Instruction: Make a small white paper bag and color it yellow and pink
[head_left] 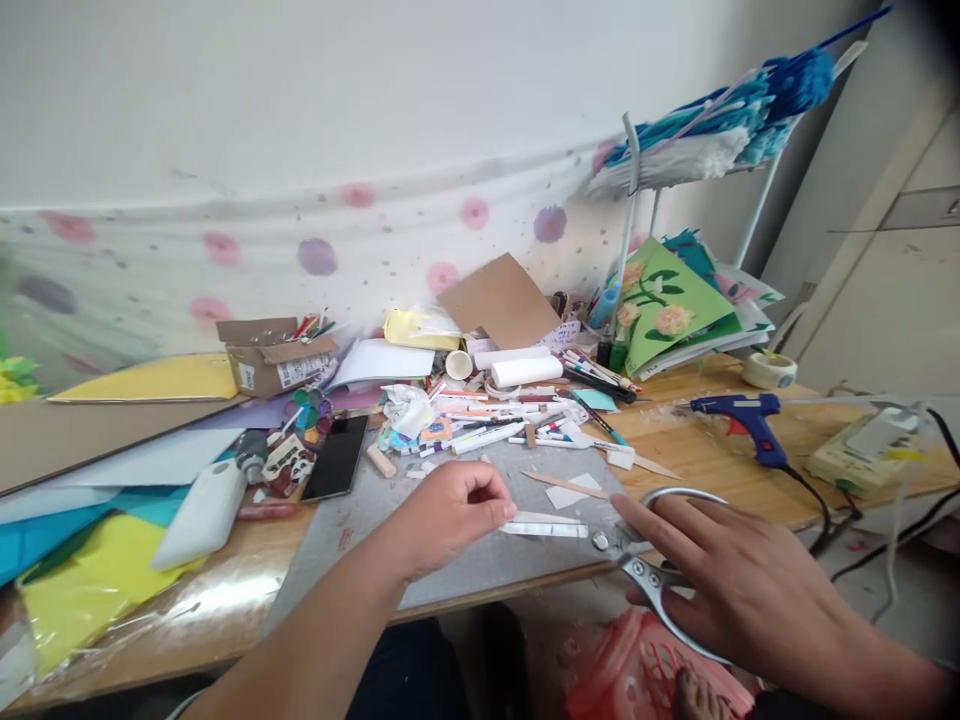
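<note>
My left hand (459, 512) is closed in a pinch at the left end of a narrow white strip (546, 530), which lies level over the grey cutting mat (427, 580). In my right hand (720, 565) is a pair of metal scissors (651, 578), my fingers through the loops. The scissor pivot is near the strip's right end; the blades are hard to make out. Just behind lie a small white paper piece (571, 493) and a pointed wooden stick (562, 482).
A blue hot glue gun (750, 420) with cables lies at the right. Pens and markers (487, 437) are heaped behind the mat. To the left are a phone (337, 457), a white glue bottle (202, 510) and coloured sheets (82, 580). A red plastic bag (615, 670) is below the edge.
</note>
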